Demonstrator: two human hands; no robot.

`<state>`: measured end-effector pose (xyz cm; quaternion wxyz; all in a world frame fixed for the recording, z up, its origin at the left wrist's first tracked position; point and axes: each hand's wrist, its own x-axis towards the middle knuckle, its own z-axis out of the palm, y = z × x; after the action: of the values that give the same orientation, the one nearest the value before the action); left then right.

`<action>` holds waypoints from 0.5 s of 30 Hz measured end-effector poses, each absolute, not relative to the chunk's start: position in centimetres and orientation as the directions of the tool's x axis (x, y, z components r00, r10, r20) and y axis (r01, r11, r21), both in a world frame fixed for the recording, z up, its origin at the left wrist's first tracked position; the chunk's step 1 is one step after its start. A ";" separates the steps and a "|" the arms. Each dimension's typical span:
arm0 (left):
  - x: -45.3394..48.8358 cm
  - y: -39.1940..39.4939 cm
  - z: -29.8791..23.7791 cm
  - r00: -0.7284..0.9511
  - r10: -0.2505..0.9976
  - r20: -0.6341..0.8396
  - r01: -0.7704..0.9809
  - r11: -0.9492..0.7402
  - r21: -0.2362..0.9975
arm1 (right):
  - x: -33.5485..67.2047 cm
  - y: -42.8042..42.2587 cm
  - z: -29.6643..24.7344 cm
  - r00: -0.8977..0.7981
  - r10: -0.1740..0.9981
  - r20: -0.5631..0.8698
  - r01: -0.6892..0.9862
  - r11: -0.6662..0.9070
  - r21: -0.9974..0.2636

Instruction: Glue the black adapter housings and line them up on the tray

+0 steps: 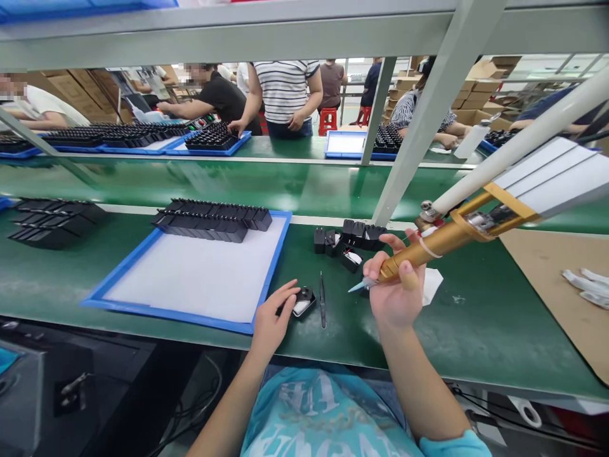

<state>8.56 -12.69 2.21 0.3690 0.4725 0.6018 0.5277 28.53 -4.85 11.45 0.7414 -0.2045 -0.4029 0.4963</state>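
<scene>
My left hand rests on the green bench with its thumb and fingers at the left edge of a small open black plastic case, which has something white inside. In my right hand is a gold-coloured glue dispensing gun, fingers wrapped round its barrel. Its pale blue tapered nozzle points left and down, apart from the case. Between the hands lie dark tweezers. Several more black cases stand just beyond, one of them open with white inside.
A blue-rimmed tray at left carries rows of black cases; more cases stand farther left. White paper lies behind my right hand, and brown board at right. A slanting frame post crosses the view. Co-workers work opposite.
</scene>
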 end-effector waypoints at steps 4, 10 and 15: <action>9.2 -13.7 1.9 -0.283 0.949 0.137 0.348 -0.032 0.937 | 27.5 -5.3 12.2 0.104 0.931 0.351 -0.630 0.334 -0.701; 10.1 -13.5 2.5 -0.325 0.939 0.116 0.389 0.020 0.921 | 25.1 -6.1 12.6 0.071 0.911 0.407 -0.729 0.326 -0.602; 10.8 -13.0 3.3 -0.309 0.945 0.103 0.533 0.082 0.842 | 24.0 -5.9 12.8 0.038 0.910 0.413 -0.785 0.283 -0.551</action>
<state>10.85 -13.00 3.31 0.2468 0.5335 0.6930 0.4174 24.01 -5.86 12.79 0.7151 -0.0867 -0.3605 0.5926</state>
